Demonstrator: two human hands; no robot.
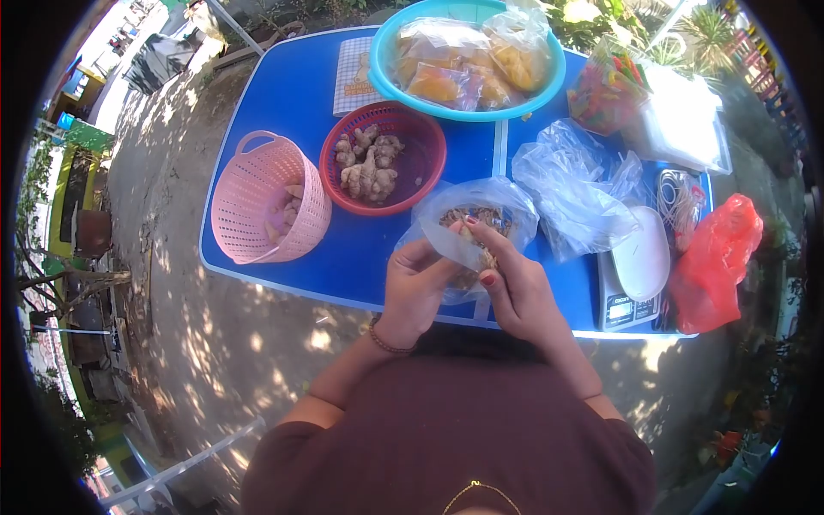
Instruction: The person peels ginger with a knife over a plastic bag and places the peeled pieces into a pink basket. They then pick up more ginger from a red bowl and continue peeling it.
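A clear plastic bag [506, 190] stands at the table's front edge with brown, knobbly pieces [493, 219] inside, probably ginger or its peelings. At the bag's near rim, my left hand [416, 287] is closed, its fingertips pinching the plastic. My right hand [521, 287] curls its fingers around a small piece of ginger [489, 257], partly hidden by the fingers. Both hands nearly meet over the bag's mouth. Behind it to the left, a red basket [429, 163] holds several ginger roots [371, 176]. A pink basket [239, 210] has pale ginger pieces [287, 206] in it.
On the blue table [283, 99], a turquoise basin [384, 64] holds filled bags. Crumpled clear plastic [575, 189], a kitchen scale [627, 309] with a white tray [642, 257], and a red plastic bag [717, 266] lie right. A checkered book [350, 73] sits at the back.
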